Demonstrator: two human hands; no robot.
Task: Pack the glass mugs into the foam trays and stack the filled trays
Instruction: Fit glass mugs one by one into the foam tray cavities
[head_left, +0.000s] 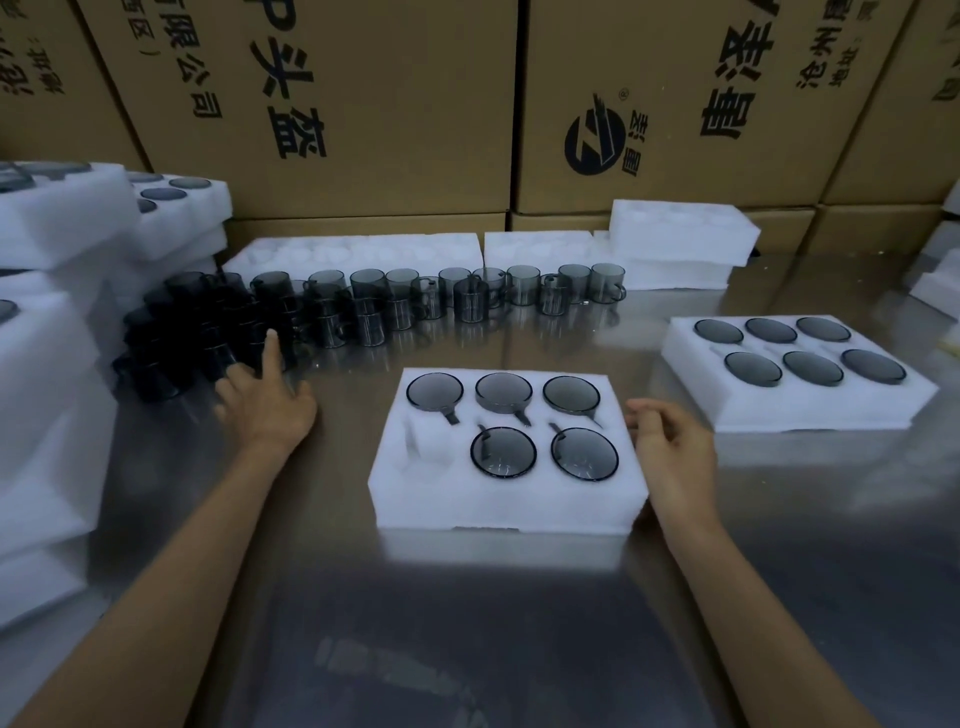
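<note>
Five smoked-glass mugs (435, 391) sit rim-up in the white foam tray (511, 506) at the middle of a steel worktable (467, 623), three in its far row and two in its near row, while the near-left pocket (427, 441) holds nothing. A person's left hand (265, 397) reaches toward the dark cluster of loose mugs (218, 332) to the left of the tray, fingers extended and spread, the forefinger raised against the nearest glasses; it grips nothing. The right hand (672, 452) rests at the tray's right edge with fingers loosely curled, holding nothing. A line of further loose mugs (467, 296) runs across the table behind the tray. To the right lies a second tray (800, 400) with all six pockets filled. Empty foam trays (358, 252) lie along the back, two more stacked at the far right (680, 234), and a pile of filled trays (47, 364) rises at the left. Printed cardboard cartons (363, 104) wall the scene behind.
</note>
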